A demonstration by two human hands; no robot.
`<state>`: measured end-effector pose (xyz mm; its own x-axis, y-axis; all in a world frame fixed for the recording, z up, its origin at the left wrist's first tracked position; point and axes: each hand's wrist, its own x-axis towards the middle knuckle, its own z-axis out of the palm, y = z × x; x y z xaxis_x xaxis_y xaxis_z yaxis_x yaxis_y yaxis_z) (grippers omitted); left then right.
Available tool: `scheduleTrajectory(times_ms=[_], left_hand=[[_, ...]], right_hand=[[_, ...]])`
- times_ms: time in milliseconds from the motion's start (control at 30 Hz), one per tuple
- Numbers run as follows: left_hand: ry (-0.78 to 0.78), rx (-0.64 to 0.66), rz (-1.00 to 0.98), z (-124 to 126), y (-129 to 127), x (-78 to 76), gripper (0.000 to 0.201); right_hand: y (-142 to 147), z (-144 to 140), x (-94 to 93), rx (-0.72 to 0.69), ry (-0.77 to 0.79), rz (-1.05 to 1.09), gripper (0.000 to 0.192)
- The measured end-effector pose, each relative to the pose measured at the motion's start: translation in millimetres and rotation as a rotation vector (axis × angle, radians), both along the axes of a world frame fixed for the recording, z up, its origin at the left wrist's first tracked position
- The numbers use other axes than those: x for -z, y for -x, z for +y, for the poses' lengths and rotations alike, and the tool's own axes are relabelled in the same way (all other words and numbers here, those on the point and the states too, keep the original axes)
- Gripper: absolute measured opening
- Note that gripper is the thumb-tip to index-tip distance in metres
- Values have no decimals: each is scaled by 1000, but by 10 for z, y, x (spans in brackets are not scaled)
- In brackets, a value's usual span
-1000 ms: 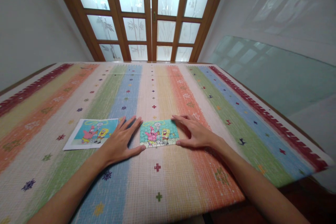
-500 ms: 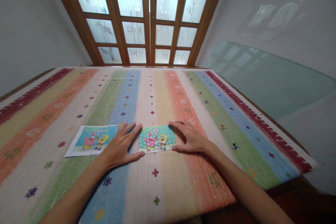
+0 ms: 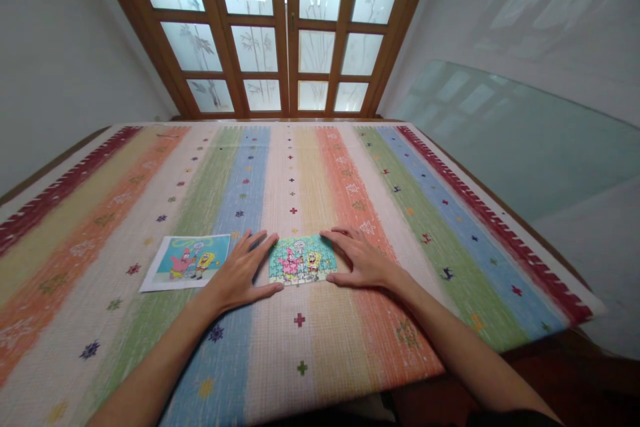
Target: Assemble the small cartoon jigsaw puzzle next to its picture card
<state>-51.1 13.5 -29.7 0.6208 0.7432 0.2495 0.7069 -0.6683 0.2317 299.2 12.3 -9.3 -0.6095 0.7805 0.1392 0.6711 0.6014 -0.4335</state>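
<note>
A small assembled jigsaw puzzle (image 3: 303, 260) lies flat on the striped tablecloth, showing a pink starfish and a yellow sponge cartoon figure on teal. At its left edge my left hand (image 3: 250, 270) rests with the fingers spread, fingertips by the upper corner and thumb by the lower one. My right hand (image 3: 357, 258) frames the right edge in the same way, thumb and fingers apart at the two corners. Left of the puzzle is a printed picture (image 3: 187, 259) of the same scene with a white border; my left hand is beside its right side.
The tablecloth (image 3: 280, 167) with coloured stripes and small motifs covers the table. Its near edge falls away at the lower right. Beyond the far edge stand wooden doors (image 3: 285, 67) with frosted panes. A pale glass panel (image 3: 500, 127) is on the right wall.
The view has shifted slightly with my head. Both hands stay around the puzzle; my left hand looks a touch closer to it. The puzzle and printed picture keep their places on the cloth.
</note>
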Motion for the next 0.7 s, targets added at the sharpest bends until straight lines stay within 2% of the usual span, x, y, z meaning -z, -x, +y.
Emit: scheduleTrajectory(times_ms=[267,700], left_hand=[[-38,49,-32,-30,-50,-81,89],[-47,28,-48,-59,-38,-41,83]], right_hand=[[-12,-23,1,-40,-39,-21,82],[-48,-8,29,-68,-50,-59,77]])
